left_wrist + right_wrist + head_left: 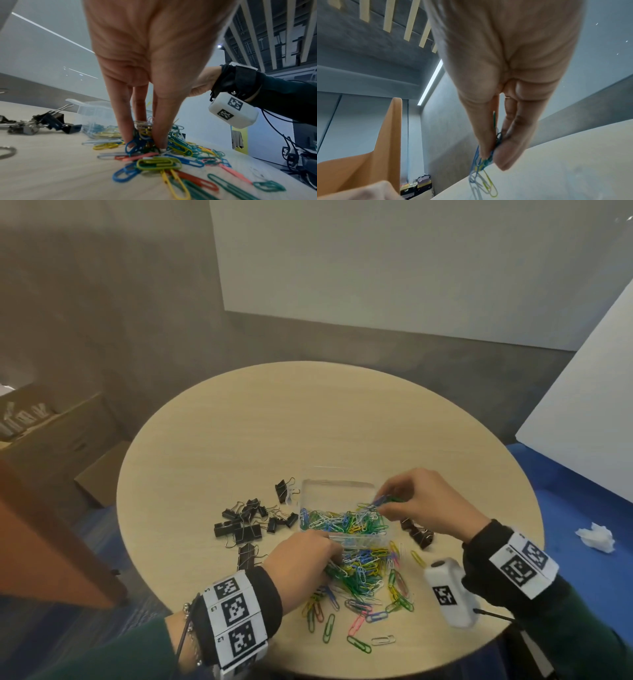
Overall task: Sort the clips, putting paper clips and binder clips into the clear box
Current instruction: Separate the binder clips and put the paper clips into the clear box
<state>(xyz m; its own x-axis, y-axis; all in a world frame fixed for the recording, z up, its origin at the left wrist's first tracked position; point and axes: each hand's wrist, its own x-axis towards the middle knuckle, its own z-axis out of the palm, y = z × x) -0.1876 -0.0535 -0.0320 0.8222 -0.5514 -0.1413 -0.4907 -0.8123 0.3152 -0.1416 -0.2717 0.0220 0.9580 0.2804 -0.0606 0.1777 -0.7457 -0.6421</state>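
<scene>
The right hand (426,501) has its grip closed in a pinch on a small bunch of paper clips (378,503), thumb against fingertips (506,157), held over the clear box (339,520); several clips dangle below the pinch, too tangled to count. The left hand (301,559) has its fingers (125,121) pushed down into the loose pile of coloured paper clips (363,580) on the desk (239,422), fingers and thumb closing around a cluster of them. That pile lies against the near wall of the box, between the two wrists, far too many to count.

The one clear box sits mid-desk, already holding a layer of paper clips. To its left lies a scatter of black binder clips (245,523), roughly a dozen, with one more (282,491) by the box's far left corner. Another dark binder clip (418,532) lies right of the box, partly hidden under the right hand. A crumpled white tissue (596,537) lies on the blue floor to the right.
</scene>
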